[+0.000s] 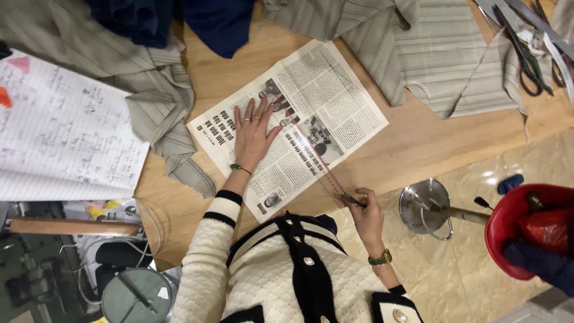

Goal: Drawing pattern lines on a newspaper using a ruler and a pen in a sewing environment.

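Note:
A sheet of newspaper [335, 101] lies slanted on the wooden table [412, 143]. My left hand [252, 134] rests flat on it with fingers spread, pressing it down. A thin clear ruler [314, 158] runs diagonally across the paper toward its near edge. My right hand [365, 215] is at the ruler's near end, fingers closed on a small dark pen or marker [353, 200] whose tip meets the paper's edge. I wear a cream knitted top with dark trim and a watch on the right wrist.
Striped grey fabric [430, 54] lies at the back right with scissors [526, 60] on it. More striped cloth [155, 101] and dark blue cloth [221, 24] sit at the back left, beside an open notebook [60, 137]. A red bucket [514, 233] and a metal lid [424, 206] are on the floor.

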